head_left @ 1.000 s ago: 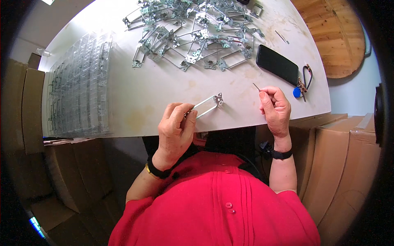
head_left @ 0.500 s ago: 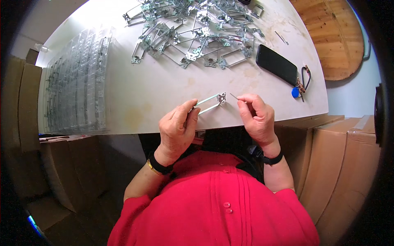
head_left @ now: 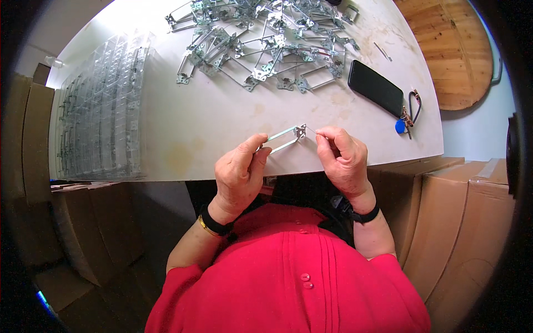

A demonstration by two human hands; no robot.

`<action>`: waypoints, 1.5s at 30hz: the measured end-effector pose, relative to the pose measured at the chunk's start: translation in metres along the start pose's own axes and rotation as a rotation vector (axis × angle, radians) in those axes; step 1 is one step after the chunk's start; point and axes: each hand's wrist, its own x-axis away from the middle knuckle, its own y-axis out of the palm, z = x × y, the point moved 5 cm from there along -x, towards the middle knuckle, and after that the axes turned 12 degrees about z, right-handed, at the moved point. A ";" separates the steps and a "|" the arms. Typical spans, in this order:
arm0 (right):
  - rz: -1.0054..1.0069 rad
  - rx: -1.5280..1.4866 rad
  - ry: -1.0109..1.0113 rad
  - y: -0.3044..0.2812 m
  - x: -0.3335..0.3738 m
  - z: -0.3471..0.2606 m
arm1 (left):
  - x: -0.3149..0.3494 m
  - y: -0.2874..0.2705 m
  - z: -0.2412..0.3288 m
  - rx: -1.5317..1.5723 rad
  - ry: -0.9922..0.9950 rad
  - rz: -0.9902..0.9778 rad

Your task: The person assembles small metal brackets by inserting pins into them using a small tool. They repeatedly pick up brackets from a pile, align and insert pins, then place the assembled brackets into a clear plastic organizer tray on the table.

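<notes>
Near the table's front edge, my left hand [head_left: 240, 168] pinches one end of a metal bracket frame [head_left: 282, 136], two thin parallel bars joined by a punched plate at the far end. The held end is hidden behind my fingers. The plate points right, toward my right hand [head_left: 343, 157]. Between its thumb and forefinger my right hand grips a thin metal pin [head_left: 312, 130], whose tip is close to the plate. Whether the tip touches the plate is too small to tell.
A pile of similar metal frames [head_left: 272, 44] covers the back of the white table [head_left: 211, 116]. Stacked clear plastic trays [head_left: 105, 108] stand at left. To the right lie a black phone [head_left: 376, 87], a strap with a blue tag [head_left: 400, 126] and loose pins [head_left: 383, 51]. Cardboard boxes [head_left: 444, 205] flank me.
My right hand has moved slightly left, bringing the pin closer to the plate of the frame. My left hand holds the frame in nearly the same place.
</notes>
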 end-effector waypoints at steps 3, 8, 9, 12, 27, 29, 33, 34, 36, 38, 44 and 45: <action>-0.015 0.018 -0.005 0.000 -0.002 -0.003 | 0.000 0.000 0.000 0.011 0.020 0.003; -0.019 0.000 0.038 0.002 -0.001 -0.005 | -0.002 0.000 0.001 0.028 0.018 0.004; -0.022 -0.011 0.064 0.002 0.001 -0.005 | -0.002 0.000 0.001 0.027 0.017 0.000; -0.026 -0.039 0.150 0.003 0.001 -0.002 | -0.002 -0.001 0.001 0.023 0.019 -0.007; 0.001 0.086 -0.077 0.001 0.003 -0.013 | -0.004 0.001 0.003 0.027 0.018 0.020; 0.006 0.141 -0.166 0.001 0.001 -0.020 | -0.004 0.000 0.004 0.016 0.011 0.013; -0.002 0.223 -0.259 0.001 0.000 -0.027 | -0.004 0.000 0.002 0.025 0.026 0.018; -0.012 0.241 -0.276 0.001 0.001 -0.027 | -0.003 0.000 0.002 0.026 0.026 0.020; -0.005 0.256 -0.290 0.001 0.003 -0.028 | -0.003 0.000 0.002 0.026 0.034 0.025; 0.001 0.255 -0.302 0.001 0.004 -0.029 | -0.003 0.001 0.002 0.025 0.049 0.032; -0.005 0.201 -0.310 0.009 0.001 -0.028 | -0.002 0.000 0.002 0.018 -0.009 -0.001; -0.016 0.206 -0.306 0.009 0.001 -0.028 | -0.003 0.000 0.002 0.019 0.000 0.004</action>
